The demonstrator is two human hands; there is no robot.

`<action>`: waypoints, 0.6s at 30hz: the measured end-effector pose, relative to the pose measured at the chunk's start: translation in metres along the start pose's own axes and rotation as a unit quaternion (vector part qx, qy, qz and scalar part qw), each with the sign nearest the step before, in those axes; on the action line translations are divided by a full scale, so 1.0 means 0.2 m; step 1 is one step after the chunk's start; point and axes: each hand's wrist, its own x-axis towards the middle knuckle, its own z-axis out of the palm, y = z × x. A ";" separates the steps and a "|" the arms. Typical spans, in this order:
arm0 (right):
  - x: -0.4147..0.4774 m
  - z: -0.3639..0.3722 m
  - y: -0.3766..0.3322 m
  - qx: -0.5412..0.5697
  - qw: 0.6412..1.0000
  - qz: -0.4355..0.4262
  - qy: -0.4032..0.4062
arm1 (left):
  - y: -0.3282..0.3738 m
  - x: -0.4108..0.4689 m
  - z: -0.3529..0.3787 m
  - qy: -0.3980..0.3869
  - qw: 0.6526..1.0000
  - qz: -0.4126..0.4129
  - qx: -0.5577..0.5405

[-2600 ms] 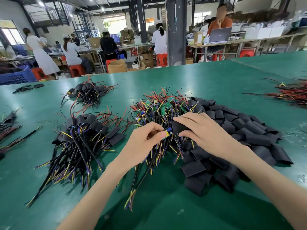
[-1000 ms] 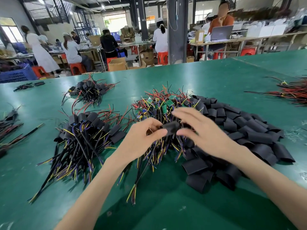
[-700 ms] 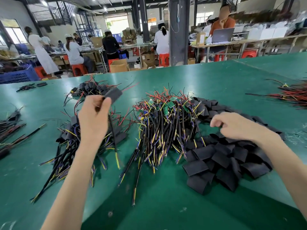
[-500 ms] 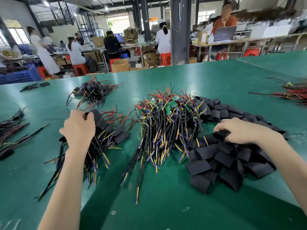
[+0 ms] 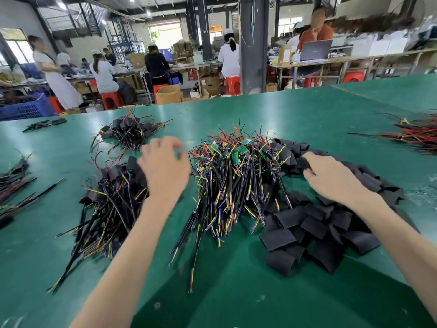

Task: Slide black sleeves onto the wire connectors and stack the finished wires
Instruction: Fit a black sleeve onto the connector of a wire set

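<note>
Black sleeves (image 5: 314,223) beside wire pile (image 5: 231,176)

Counting as I go: my left hand (image 5: 165,169) and right hand (image 5: 331,178), that's two. Sleeved-wire piles, two: near pile (image 5: 113,192), far pile (image 5: 128,131). One heap of bare wires (image 5: 231,176), one heap of black sleeves (image 5: 319,223); the pieces inside are past counting.

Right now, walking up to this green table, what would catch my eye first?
A tangled heap of black, yellow and purple wires with small green circuit boards sits in the middle. Right of it sprawls a mound of flat black sleeves, where the right hand rests; the left hand hovers empty by a pile of sleeved wires on the left.
</note>
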 end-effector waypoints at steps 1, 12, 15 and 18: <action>0.00 0.01 -0.01 0.014 1.000 -0.002 0.013 | 0.08 0.00 0.05 -0.043 0.998 0.028 -0.031; -0.05 0.05 -0.13 0.079 0.994 -0.040 0.067 | 0.55 0.04 0.44 -0.172 0.965 0.133 0.148; -0.06 0.04 -0.13 0.103 0.991 -0.027 0.081 | 0.59 0.07 0.43 -0.205 0.960 0.098 0.163; -0.06 0.03 -0.15 0.109 0.990 -0.032 0.085 | 0.60 0.09 0.40 -0.238 0.965 0.043 0.097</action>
